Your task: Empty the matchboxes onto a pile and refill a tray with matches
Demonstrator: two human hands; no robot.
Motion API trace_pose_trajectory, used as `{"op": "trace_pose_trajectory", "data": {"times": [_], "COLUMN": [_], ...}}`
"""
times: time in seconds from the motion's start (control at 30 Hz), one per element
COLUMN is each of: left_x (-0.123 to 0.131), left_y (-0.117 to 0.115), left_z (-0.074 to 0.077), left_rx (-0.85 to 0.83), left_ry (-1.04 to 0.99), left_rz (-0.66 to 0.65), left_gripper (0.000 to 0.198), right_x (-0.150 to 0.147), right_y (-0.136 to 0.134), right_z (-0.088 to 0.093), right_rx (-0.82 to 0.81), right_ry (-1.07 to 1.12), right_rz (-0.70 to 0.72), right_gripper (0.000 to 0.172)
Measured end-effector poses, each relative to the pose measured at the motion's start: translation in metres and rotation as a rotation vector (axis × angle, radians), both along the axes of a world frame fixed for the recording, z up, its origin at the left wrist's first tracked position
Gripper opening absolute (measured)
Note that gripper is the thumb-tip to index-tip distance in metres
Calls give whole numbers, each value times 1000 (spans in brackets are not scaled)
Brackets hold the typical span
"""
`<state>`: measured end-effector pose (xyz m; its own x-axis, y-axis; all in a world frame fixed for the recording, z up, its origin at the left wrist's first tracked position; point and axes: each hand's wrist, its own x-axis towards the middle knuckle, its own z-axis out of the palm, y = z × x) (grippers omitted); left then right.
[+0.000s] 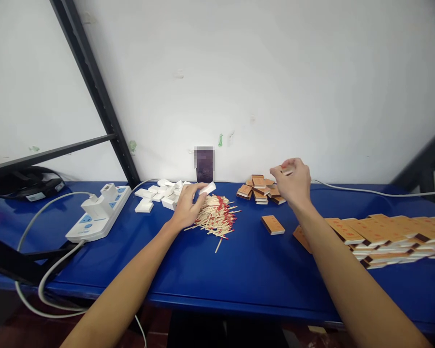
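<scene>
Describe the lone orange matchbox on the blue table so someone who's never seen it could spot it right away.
On the blue table, look just right of the pile of matches. The orange matchbox lies flat there, in front of the heap of matchboxes; unlike them, it touches nothing else.

- white tray (207,188): a small open matchbox drawer, plain white; pinched by the fingertips of the left grip (186,205); tilted, its far end raised; held just above the back edge of the matchsticks
- matchsticks (217,217): a loose heap of pale wooden sticks with red heads, lying criss-cross on the blue counter (239,261); the left grip rests on its left side; one stick lies apart at the front
- orange sleeve (287,169): a small flat matchbox cover, tan-orange; mostly hidden between the fingertips of the right grip (293,183); held in the air just above and right of a low pile of like sleeves (261,189)
</scene>
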<state>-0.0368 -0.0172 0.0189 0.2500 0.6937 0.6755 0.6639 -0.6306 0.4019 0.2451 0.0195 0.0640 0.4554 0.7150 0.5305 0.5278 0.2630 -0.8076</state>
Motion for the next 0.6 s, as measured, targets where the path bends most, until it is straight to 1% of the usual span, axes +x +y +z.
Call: {"op": "trace_pose_trajectory", "data": {"times": [0.07,0.1,0.17,0.23,0.3,0.33,0.43,0.5,0.6], "left_x": [-4,-8,-18,-32,-47,-53,-65,-69,-70], "left_y": [3,5,8,11,13,13,16,18,20], "left_z": [2,3,8,14,18,19,18,14,9], "left_rx": [17,34,89,138,137,118,34,-2,-22], "left_ry": [-67,-78,-31,68,160,194,298,350,369], "left_rz": [69,114,233,386,517,560,599,606,627], "left_gripper": [28,28,28,28,29,30,31,31,30], "right_x": [13,17,23,25,25,23,16,8,-5], "right_y": [8,12,20,28,36,38,37,26,-7], "right_z": [-1,-3,-8,-12,-14,-14,-13,-11,-12], "right_rx": [-124,-176,-243,-293,-358,-389,-420,-384,-326], "right_ry": [-170,-212,-234,-242,-263,-278,-352,-435,-580], "right_rz": [-126,-156,-167,-155,-120,-94,-14,54,212], "right_gripper": [17,13,16,27,38,43,52,52,44]}}
